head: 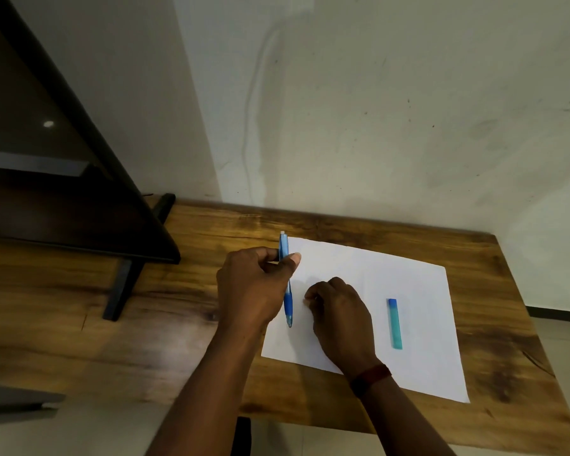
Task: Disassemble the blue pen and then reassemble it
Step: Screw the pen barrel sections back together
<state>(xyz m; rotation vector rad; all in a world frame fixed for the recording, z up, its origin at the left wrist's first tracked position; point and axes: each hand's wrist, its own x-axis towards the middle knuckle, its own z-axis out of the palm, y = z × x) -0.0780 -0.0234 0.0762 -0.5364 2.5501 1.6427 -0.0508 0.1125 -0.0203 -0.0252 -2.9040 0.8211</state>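
Note:
My left hand (254,284) grips the blue pen (288,301) around its upper barrel, thumb over the front. The pen stands nearly upright over the left edge of a white sheet of paper (415,291), white button end up, tip down. My right hand (338,311) rests on the paper just right of the pen's lower end, fingers curled in; whether it holds a small part I cannot tell. A teal, flat, stick-shaped piece with a blue end (395,323) lies on the paper further right.
The paper lies on a wooden table (178,307) against a pale wall (375,110). A dark shelf unit (63,192) stands on the table's left part. The table's right edge and near edge border the floor.

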